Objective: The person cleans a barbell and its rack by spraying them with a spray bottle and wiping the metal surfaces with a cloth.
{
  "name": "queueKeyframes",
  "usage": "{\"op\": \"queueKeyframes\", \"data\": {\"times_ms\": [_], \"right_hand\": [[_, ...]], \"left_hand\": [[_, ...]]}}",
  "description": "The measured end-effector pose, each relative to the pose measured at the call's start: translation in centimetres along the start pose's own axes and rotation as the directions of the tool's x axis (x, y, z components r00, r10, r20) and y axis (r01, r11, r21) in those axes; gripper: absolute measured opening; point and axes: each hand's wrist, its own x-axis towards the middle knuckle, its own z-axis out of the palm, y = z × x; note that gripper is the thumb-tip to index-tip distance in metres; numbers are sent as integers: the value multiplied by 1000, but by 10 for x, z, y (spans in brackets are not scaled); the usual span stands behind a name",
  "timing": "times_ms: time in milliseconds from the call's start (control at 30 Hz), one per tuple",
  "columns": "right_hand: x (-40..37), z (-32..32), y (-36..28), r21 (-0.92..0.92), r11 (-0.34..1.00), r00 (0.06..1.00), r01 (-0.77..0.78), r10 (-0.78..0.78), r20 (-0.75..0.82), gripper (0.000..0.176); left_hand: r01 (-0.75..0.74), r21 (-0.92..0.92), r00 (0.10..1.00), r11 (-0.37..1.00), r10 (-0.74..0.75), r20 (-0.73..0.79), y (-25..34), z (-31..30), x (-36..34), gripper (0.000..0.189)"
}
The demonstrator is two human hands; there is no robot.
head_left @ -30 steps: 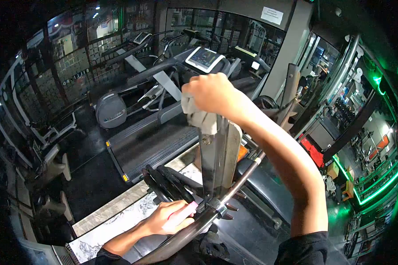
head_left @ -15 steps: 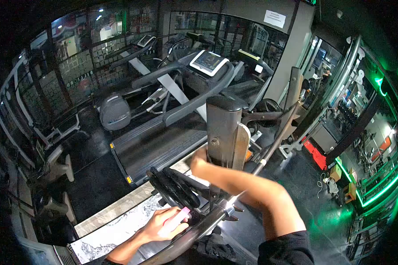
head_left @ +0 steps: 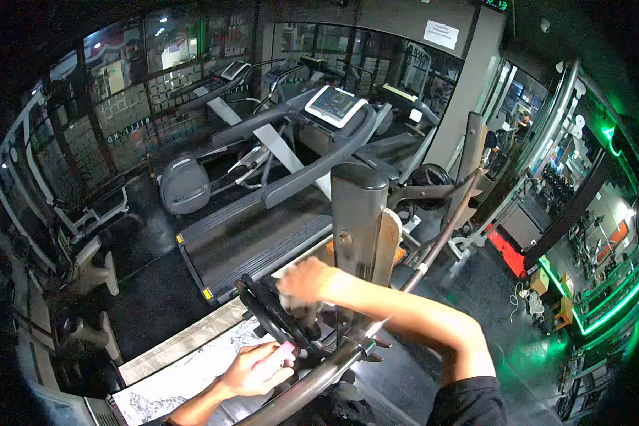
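Treadmills [head_left: 263,231] stand beyond; my right grip [head_left: 307,282], curled round a blurred cloth [head_left: 295,307], has dropped from the post [head_left: 358,213], bringing it beside the black plates [head_left: 264,310]; my left grip [head_left: 250,370] clasps a pink-ended object [head_left: 283,353].

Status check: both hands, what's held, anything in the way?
Left grip: holding pink-tipped object. Right grip: blurred, by black weight plates; contents and contact unclear. Possible obstruction: long bar beneath right forearm.
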Motion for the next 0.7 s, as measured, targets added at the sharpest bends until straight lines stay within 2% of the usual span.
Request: {"op": "queueKeyframes", "data": {"times_ms": [33, 67, 100, 133, 167, 200, 233, 267, 333, 367, 433, 467, 567, 600, 667, 700], "right_hand": [[-15, -23, -2, -43, 997, 976, -67, 57, -209, 17], [-37, -59, -3, -38, 992, 907, -118, 92, -412, 17], [-53, -80, 5, -10, 996, 782, -88, 63, -620, 13], [-69, -103, 11, 32, 997, 640, -67, 68, -765, 14], [-85, -120, 17, -2, 989, 533, -149, 79, -843, 17], [-91, -123, 27, -4, 972, 333, -237, 77, -940, 24], [-99, -122, 42, -17, 969, 198, -247, 33, -980, 31], [-107, -119, 48, 34, 939, 187, -341, 104, -977, 34], [-108, -103, 63, 201, 907, 299, -371, 321, -898, 36], [-106, -101, 70, 198, 909, 299, -366, 316, -900, 36], [-100, -104, 84, 291, 874, 518, -390, 469, -715, 32], [-98, -110, 92, 290, 879, 521, -378, 461, -719, 32], [-86, -133, 118, 419, 864, 744, -279, 470, -475, 34], [-77, -134, 134, 419, 867, 745, -270, 463, -480, 34], [-56, -126, 167, 414, 898, 852, -146, 327, -410, 35], [-58, -133, 167, 501, 856, 884, -126, 326, -335, 36]], "left_hand": [[52, -32, 999, 998, -52, 0, 4, -1, 1, 25], [52, -32, 999, 998, -52, 2, 8, -2, 1, 25], [53, -49, 998, 997, -54, -18, 10, -2, 2, 19], [53, -65, 998, 997, -55, -38, 14, -4, 3, 13], [54, -28, 998, 998, -55, -39, 21, -7, 4, 13], [54, -25, 998, 998, -55, -43, 25, -9, 4, 13], [32, 9, 999, 999, -31, -43, 28, -11, 3, 14], [8, 42, 999, 999, -7, -39, 30, -12, 3, 15], [38, 16, 996, 999, -36, -83, 39, -12, 0, 15], [68, -10, 990, 998, -68, -123, 41, -11, -1, 15], [89, -23, 986, 996, -91, -141, 43, -8, -4, 16], [105, -39, 981, 994, -110, -159, 44, -7, -4, 16], [102, 77, 984, 992, -89, -152, 50, -2, -5, 16], [90, 128, 987, 988, -72, -142, 51, 0, -3, 17], [127, 102, 981, 987, -110, -162, 59, 8, 0, 17], [165, 69, 972, 984, -151, -178, 65, 13, -1, 17]]}}
